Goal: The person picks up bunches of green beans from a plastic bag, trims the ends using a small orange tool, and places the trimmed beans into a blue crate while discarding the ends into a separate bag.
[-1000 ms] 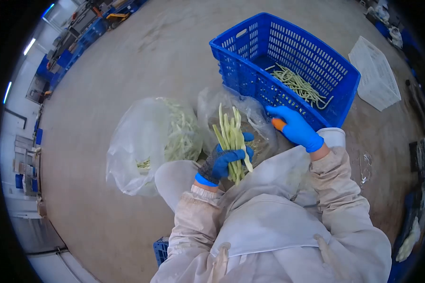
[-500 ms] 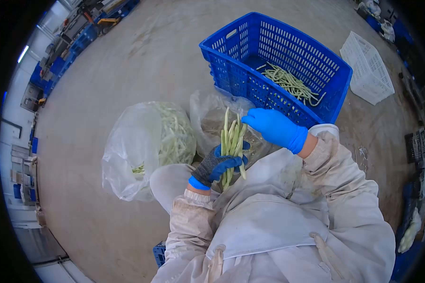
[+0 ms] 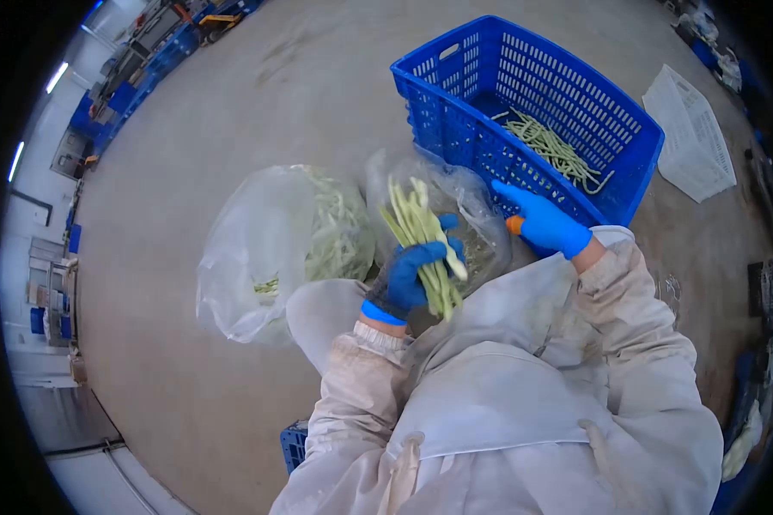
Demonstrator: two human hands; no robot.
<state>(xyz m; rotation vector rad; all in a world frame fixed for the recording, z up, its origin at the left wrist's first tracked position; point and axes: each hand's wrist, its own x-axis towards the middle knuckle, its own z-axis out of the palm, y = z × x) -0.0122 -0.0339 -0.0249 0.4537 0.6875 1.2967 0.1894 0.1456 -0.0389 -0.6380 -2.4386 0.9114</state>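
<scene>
My left hand (image 3: pixel 412 276), in a grey-and-blue work glove, is closed around a bunch of green beans (image 3: pixel 423 230). The pale pods fan out above its fingers and stick out below. To the right, apart from the bunch, is my right hand (image 3: pixel 548 223) in a thin blue glove. Its index finger is stretched out and the thumb stands away from it; the other fingers are mostly hidden. A small orange-brown patch shows at the thumb, too small to make out. Behind my left hand lies an opened clear plastic bag (image 3: pixel 479 199) with bits at its bottom.
A large clear bag of beans (image 3: pixel 339 236) stands on the floor at left. Beyond my right hand is a blue crate (image 3: pixel 442 107) with loose beans (image 3: pixel 554 150) inside. A white crate (image 3: pixel 689 133) stands farther right. Part of another blue crate (image 3: pixel 293 446) shows beside me.
My right hand has drawn away from the bunch to the right, and its index finger has straightened. My left hand has raised the beans slightly and tilted their tops leftward. The view has shifted.
</scene>
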